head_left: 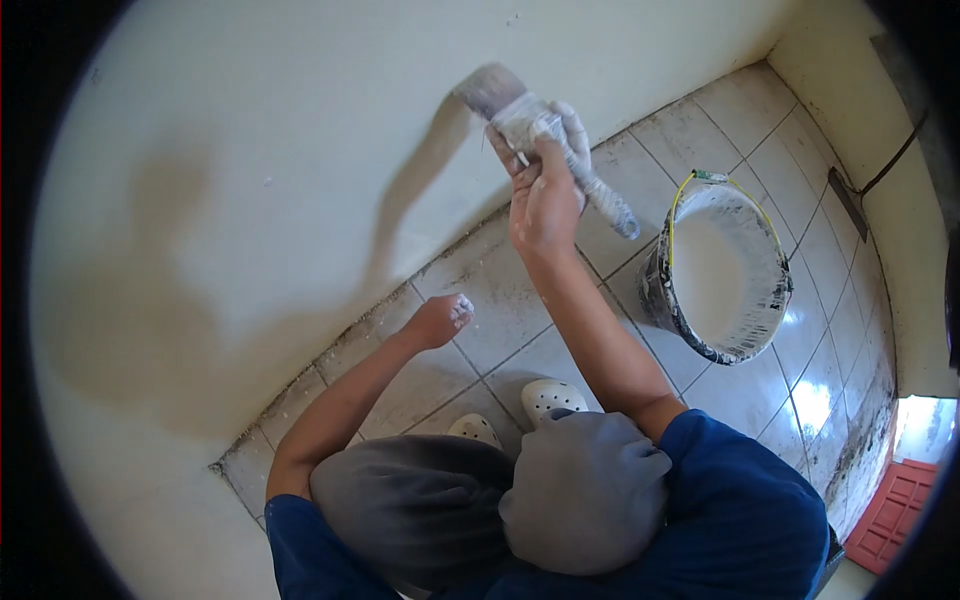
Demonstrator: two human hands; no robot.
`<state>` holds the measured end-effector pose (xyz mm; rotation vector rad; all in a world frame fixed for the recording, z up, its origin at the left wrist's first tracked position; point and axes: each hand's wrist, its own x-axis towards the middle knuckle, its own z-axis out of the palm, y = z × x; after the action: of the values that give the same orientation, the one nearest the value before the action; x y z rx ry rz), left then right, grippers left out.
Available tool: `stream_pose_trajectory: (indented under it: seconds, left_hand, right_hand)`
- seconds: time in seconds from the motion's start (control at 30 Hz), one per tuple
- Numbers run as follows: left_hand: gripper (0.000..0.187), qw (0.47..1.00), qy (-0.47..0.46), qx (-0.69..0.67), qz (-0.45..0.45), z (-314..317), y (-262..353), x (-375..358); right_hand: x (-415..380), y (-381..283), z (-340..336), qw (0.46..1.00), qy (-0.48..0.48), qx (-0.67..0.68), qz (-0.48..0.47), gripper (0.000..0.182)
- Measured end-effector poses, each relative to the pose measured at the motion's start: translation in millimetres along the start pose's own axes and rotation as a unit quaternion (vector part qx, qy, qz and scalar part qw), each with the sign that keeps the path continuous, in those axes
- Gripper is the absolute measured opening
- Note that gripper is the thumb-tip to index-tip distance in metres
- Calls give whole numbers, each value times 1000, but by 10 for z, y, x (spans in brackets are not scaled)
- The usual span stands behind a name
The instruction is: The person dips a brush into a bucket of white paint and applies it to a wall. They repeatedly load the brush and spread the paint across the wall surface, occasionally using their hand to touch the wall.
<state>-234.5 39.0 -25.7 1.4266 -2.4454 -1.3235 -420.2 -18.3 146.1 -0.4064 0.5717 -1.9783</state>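
Observation:
A wide paint brush (518, 118), its handle caked with white paint, is gripped in my right hand (548, 180). Its bristles are up against or just in front of the pale wall (300, 120). My left hand (440, 321) is curled closed above the floor near the foot of the wall, with white paint on its fingers; whether it holds anything is hidden. To the right of my right forearm stands a dark bucket (655, 290), splashed with white paint inside and out. It contains whitish paint (706, 280) and has a yellow wire handle with a green grip.
Tiled floor (510, 360) with paint specks runs along the wall. My light clogs (552, 397) are beneath my bent knees. A dark flat strip (848, 205) and a cable lie by the far right wall. A red panelled door (893, 515) shows at the lower right.

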Motion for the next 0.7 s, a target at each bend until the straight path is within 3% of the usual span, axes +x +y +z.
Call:
stream_pose_trajectory:
  seconds: [0.07, 0.13, 0.23, 0.37, 0.47, 0.57, 0.67, 0.7]
  left_hand:
    - [24, 1000, 12, -5, -7, -37, 14, -6]
    - [26, 1000, 14, -19, 11, -29, -36, -5]
    - [26, 1000, 7, -19, -10, -58, 33, -12]
    - [26, 1000, 12, -24, -8, -34, 10, 14]
    - [25, 999, 4, -32, -5, -31, 16, 20]
    - [24, 999, 12, -34, 0, -24, -4, 60]
    - [24, 999, 22, -34, 13, 33, -33, -16]
    - [24, 999, 30, -29, 26, 12, -32, -8]
  right_hand:
    - [26, 517, -523, 998, 49, -28, 29, 29]
    - [-119, 848, -1015, 925, 169, -326, 98, 29]
    - [-274, 817, -1313, 943, 199, -232, 135, 30]
    - [-122, 903, -1207, 972, 160, -156, 74, 28]
    - [-126, 1030, -1484, 935, 194, -271, 123, 29]
    - [-209, 883, -1406, 943, 223, -198, 148, 30]
    - [-133, 768, -1028, 988, 115, -98, 36, 32]
    - [-73, 781, -968, 987, 86, -136, -3, 33]
